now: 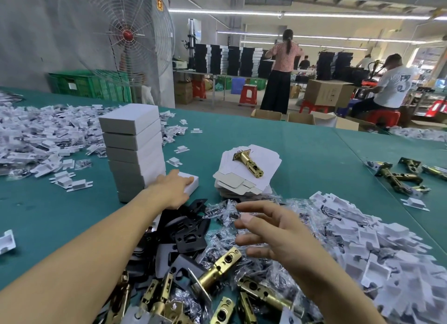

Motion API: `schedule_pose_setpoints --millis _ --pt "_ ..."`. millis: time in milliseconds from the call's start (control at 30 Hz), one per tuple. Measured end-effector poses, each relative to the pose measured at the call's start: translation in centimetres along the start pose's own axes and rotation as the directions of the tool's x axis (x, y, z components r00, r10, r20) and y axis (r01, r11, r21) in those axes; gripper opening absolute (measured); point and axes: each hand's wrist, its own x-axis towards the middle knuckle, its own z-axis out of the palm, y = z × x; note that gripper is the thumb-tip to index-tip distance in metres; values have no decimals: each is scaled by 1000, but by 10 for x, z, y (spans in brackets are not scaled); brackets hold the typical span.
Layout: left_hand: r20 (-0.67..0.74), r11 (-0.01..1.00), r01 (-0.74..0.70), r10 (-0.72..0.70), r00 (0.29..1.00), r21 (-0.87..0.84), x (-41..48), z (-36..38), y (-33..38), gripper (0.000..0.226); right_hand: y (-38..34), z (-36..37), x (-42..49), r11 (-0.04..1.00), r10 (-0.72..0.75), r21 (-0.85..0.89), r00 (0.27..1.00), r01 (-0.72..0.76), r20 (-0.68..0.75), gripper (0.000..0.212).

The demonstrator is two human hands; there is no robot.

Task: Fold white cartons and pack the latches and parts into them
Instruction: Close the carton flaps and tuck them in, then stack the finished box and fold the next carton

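A folded white carton [194, 184] lies flat on the green tabletop [302, 144], touching the foot of a tall stack of closed cartons [134, 149] to its left. The left hands' side: the left hand [175, 188] rests palm down on this carton with its fingers laid out straight across the lid, gripping nothing. Just right of it sits a pile of flat carton blanks [269, 165], and a single brass latch [248, 162] lies at a slant on top of the pile.

The right hand [273, 231] hovers nearer, fingers spread wide and loosely bent, holding nothing, above a heap of small clear bags of parts [221, 212]. Left of those bags is a jumble of black plates [189, 230]. At the near edge more brass latches [219, 268] lie mixed with bags.

To the right, a large heap of white card inserts [377, 248] spreads over the tabletop, with a few more latches [396, 176] farther right. Another heap of inserts [36, 135] covers the far left. Beyond the tabletop stands a big fan [121, 36].
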Motion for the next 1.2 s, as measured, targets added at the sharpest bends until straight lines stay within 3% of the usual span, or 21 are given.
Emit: schedule_pose_setpoints --millis 133,267,367,500,900,1200 --pt "-118 995 99 -96 988 21 2 6 9 46 2 1 0 999 16 -33 1000 -15 2 15" --pt "-272 992 120 -103 957 47 9 7 20 31 3 3 0 998 21 -59 1000 -20 20 15" --pt "-248 986 132 -102 963 105 15 6 24 36 4 1 2 998 33 -62 999 -32 18 16" --pt "-264 946 107 -24 964 305 15 10 26 32 5 2 1 996 33 -81 999 -31 20 16" --pt "-246 896 7 115 962 444 -7 10 19 36 2 2 -1 998 20 -63 1000 -19 23 15" --pt "-185 959 -35 89 979 281 -17 -5 -1 52 0 3 -1 998 12 -55 999 -10 40 15"
